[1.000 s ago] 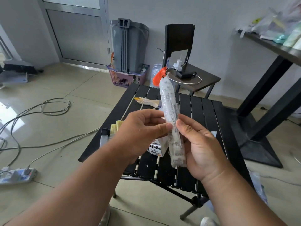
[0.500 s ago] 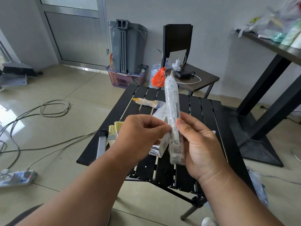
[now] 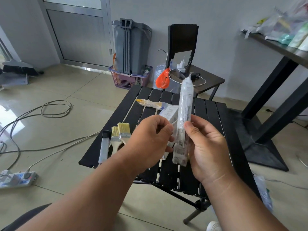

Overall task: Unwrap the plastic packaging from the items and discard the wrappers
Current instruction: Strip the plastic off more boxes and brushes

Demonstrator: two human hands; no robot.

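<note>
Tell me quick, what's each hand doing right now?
Left hand: fingers pinching the plastic wrap at the side of the wrapped tube.
Right hand: gripping the wrapped tube, holding it upright.

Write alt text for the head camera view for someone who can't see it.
Two bare hands hold a long plastic-wrapped tube upright above a black slatted table; the right hand grips it, the left hand pinches its wrap. Two paintbrushes lie on the table.
</note>
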